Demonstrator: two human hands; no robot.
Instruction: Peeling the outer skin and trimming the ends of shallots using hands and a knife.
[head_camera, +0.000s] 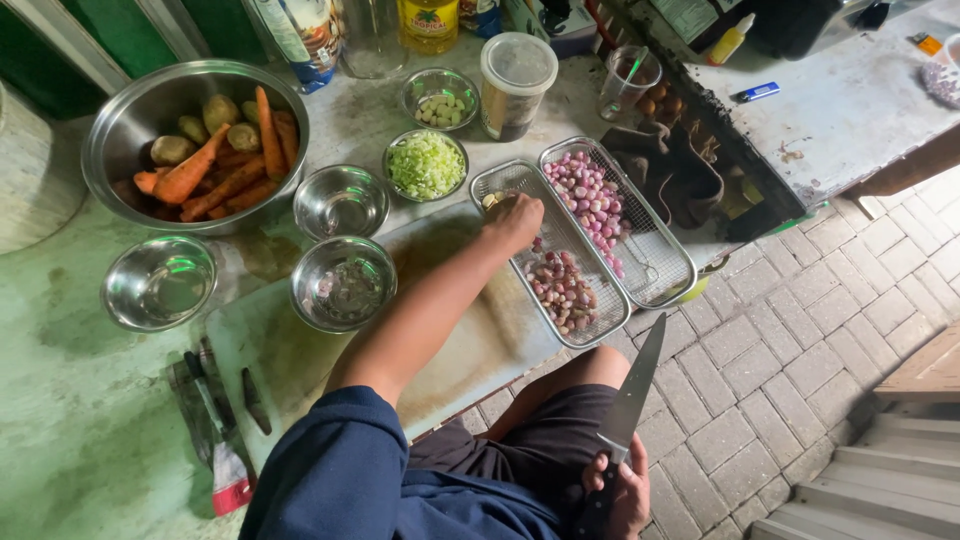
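Near the middle of the frame the left hand (516, 218) reaches into the upper end of a wire mesh tray (600, 322), its fingers curled down over something pale; the grip looks closed, though what it pinches is too hidden to name. Unpeeled shallots (561, 288) lie in the lower half of that tray, and just to its right a second mesh tray (668, 272) holds peeled pinkish shallots (591, 197). At the bottom of the frame, right of centre, the right hand (622, 487) is wrapped around the handle of a large knife (634, 388), blade pointing up toward the trays. A worn cutting board (455, 355) lies under the left forearm. At upper left a big steel bowl (130, 120) holds carrots (195, 172) and potatoes, and a small bowl of chopped greens (426, 164) sits above centre.
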